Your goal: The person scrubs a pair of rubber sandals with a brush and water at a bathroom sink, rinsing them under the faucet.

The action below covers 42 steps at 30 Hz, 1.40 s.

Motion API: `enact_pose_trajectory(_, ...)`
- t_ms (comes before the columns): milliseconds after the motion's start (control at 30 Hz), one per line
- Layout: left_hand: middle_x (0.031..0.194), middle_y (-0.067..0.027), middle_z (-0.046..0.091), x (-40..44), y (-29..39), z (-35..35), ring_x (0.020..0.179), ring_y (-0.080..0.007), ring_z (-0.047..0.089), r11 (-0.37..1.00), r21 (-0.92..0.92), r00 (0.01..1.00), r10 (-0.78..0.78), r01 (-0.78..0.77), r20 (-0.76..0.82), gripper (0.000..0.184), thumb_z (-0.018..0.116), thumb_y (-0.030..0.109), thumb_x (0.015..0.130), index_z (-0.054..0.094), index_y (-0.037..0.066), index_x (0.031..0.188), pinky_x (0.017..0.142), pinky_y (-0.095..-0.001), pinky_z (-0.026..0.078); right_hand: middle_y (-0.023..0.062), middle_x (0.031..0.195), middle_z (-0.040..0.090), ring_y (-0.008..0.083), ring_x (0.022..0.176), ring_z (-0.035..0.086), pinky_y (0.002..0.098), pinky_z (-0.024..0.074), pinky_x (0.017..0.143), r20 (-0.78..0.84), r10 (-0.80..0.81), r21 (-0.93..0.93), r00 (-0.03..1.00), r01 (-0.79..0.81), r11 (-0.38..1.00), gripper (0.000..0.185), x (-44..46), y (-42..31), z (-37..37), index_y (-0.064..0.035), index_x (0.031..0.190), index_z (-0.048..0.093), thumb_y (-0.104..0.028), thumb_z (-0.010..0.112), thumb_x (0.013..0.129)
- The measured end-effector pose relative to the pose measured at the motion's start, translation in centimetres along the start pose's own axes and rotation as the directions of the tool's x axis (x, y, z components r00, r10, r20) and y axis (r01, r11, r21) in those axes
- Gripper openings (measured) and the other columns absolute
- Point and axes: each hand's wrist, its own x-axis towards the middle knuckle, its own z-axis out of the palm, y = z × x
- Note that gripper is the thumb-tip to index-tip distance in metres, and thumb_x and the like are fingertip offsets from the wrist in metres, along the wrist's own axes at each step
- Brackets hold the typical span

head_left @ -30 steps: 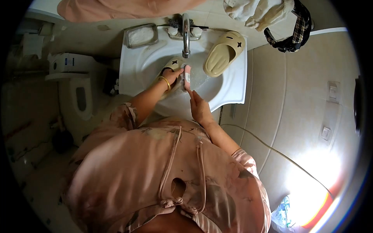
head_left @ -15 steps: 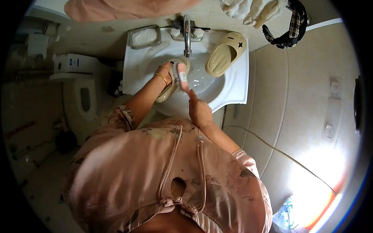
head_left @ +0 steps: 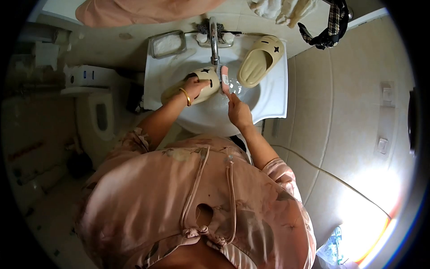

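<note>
My left hand [head_left: 195, 88] grips a beige slipper [head_left: 207, 93] by its upper, over the left side of the white sink [head_left: 197, 119]. A star-shaped hole and a slot show in that slipper's upper. My right hand [head_left: 239, 112] is closed around the handle of a pink scrub brush [head_left: 225, 80], its bristles facing the slipper's toe; whether they touch I cannot tell. Just above the brush hangs the chrome faucet [head_left: 214, 45], with water in the basin below. A second beige slipper [head_left: 262, 62] rests on the sink's right rim, apart from both hands.
A soap dish [head_left: 168, 44] sits at the sink's back left corner. White cloths [head_left: 289, 10] and a dark patterned headband [head_left: 329, 29] hang at upper right. A toilet [head_left: 101, 112] stands to the left. A cable [head_left: 322, 170] runs along the tiled wall on the right.
The held slipper has turned so its toe points right and its upper faces up. My right hand and the brush have shifted slightly right, off the slipper's side to its toe.
</note>
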Motion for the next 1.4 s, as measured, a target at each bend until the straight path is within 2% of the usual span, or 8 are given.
enact_pose_trajectory(133, 0.088, -0.0056, 0.066, -0.2, 0.0, -1.6, 0.08, -0.0124, 0.059, 0.812, 0.581, 0.999, 0.045, -0.047, 0.019, 0.025, 0.067, 0.018, 0.079, 0.065, 0.0, 0.096, 0.072, -0.0269, 0.047, 0.0242, 0.098, 0.061, 0.0407, 0.094, 0.058, 0.0488, 0.0447, 0.08, 0.006, 0.051, -0.011, 0.999, -0.051, 0.999, 0.034, 1.5, 1.9, 1.1, -0.0092, 0.121, 0.05, -0.02, 0.044, 0.089)
enact_pose_trajectory(233, 0.085, -0.0054, 0.065, -1.0, -0.2, -2.2, 0.076, -0.0135, 0.059, 0.837, 0.547, 0.998, -0.043, 0.011, 0.046, 0.03, 0.069, 0.019, 0.072, 0.065, -0.001, 0.094, 0.07, -0.0273, 0.047, 0.0185, 0.103, 0.063, 0.036, 0.097, 0.059, 0.0481, 0.0448, 0.083, 0.092, 0.215, -0.164, 0.972, -0.199, 0.966, 0.033, 2.6, 3.2, 1.3, -0.013, 0.122, 0.046, -0.019, 0.04, 0.09)
enact_pose_trajectory(500, 0.089, -0.0042, 0.063, 0.3, -1.8, -0.7, 0.076, -0.0154, 0.059, 0.975, 0.156, 0.988, -0.151, 0.155, -0.04, 0.027, 0.066, 0.013, 0.074, 0.062, 0.001, 0.098, 0.07, -0.0301, 0.048, 0.0237, 0.093, 0.062, 0.0397, 0.09, 0.059, 0.0493, 0.0452, 0.079, 0.103, -0.078, -0.071, 0.992, 0.086, 0.994, 0.035, -2.6, 0.3, -0.8, -0.0165, 0.124, 0.047, -0.02, 0.042, 0.09)
enact_pose_trajectory(633, 0.093, -0.0025, 0.063, 1.7, -3.7, -1.1, 0.083, -0.0138, 0.058, 0.952, 0.238, 0.966, -0.227, 0.193, 0.123, 0.023, 0.062, 0.009, 0.081, 0.06, 0.003, 0.103, 0.074, -0.0301, 0.048, 0.0241, 0.091, 0.062, 0.0411, 0.086, 0.059, 0.0498, 0.046, 0.075, 0.143, -0.025, -0.146, 0.989, 0.046, 0.988, 0.032, -2.5, -0.7, -0.8, -0.0159, 0.122, 0.048, -0.02, 0.042, 0.09)
enact_pose_trajectory(733, 0.093, -0.0023, 0.063, 0.3, -4.0, -0.7, 0.083, -0.0125, 0.057, 0.949, 0.299, 0.97, 0.026, -0.101, 0.243, 0.025, 0.063, 0.01, 0.08, 0.061, 0.003, 0.104, 0.073, -0.0291, 0.048, 0.0233, 0.088, 0.063, 0.0409, 0.084, 0.06, 0.0493, 0.0468, 0.073, 0.086, 0.02, -0.108, 0.996, -0.011, 0.994, 0.035, 1.1, 1.7, 0.0, -0.0155, 0.124, 0.046, -0.02, 0.043, 0.09)
enact_pose_trajectory(867, 0.09, -0.0019, 0.063, 0.6, -4.7, -1.2, 0.077, -0.0114, 0.057, 0.918, 0.391, 0.978, -0.139, 0.069, 0.154, 0.024, 0.065, 0.01, 0.077, 0.063, 0.001, 0.099, 0.07, -0.0285, 0.047, 0.0214, 0.085, 0.064, 0.039, 0.082, 0.062, 0.0486, 0.0474, 0.073, 0.173, -0.122, -0.132, 0.977, 0.146, 0.98, 0.036, -2.9, -2.5, -1.5, -0.0154, 0.124, 0.046, -0.019, 0.046, 0.089)
enact_pose_trajectory(1000, 0.076, -0.0082, 0.064, -0.3, -3.7, -1.5, 0.069, -0.0175, 0.058, 0.789, 0.606, 0.969, -0.059, -0.102, 0.24, 0.023, 0.06, 0.009, 0.068, 0.064, 0.0, 0.089, 0.064, -0.0303, 0.047, 0.0214, 0.09, 0.064, 0.0389, 0.084, 0.062, 0.0476, 0.0477, 0.074, 0.139, -0.043, -0.226, 0.989, 0.074, 0.971, 0.038, -0.1, -1.3, -0.8, -0.0124, 0.127, 0.044, -0.02, 0.041, 0.09)
enact_pose_trajectory(1400, 0.088, -0.0015, 0.065, -1.5, -2.9, 0.0, 0.08, -0.0098, 0.057, 0.933, 0.354, 0.992, -0.103, 0.072, 0.069, 0.031, 0.068, 0.025, 0.078, 0.065, 0.003, 0.099, 0.07, -0.0266, 0.046, 0.0239, 0.101, 0.061, 0.0387, 0.093, 0.059, 0.046, 0.0464, 0.081, 0.213, 0.12, -0.262, 0.97, -0.062, 0.963, 0.036, 2.4, 4.2, 0.5, -0.0141, 0.124, 0.046, -0.016, 0.041, 0.089)
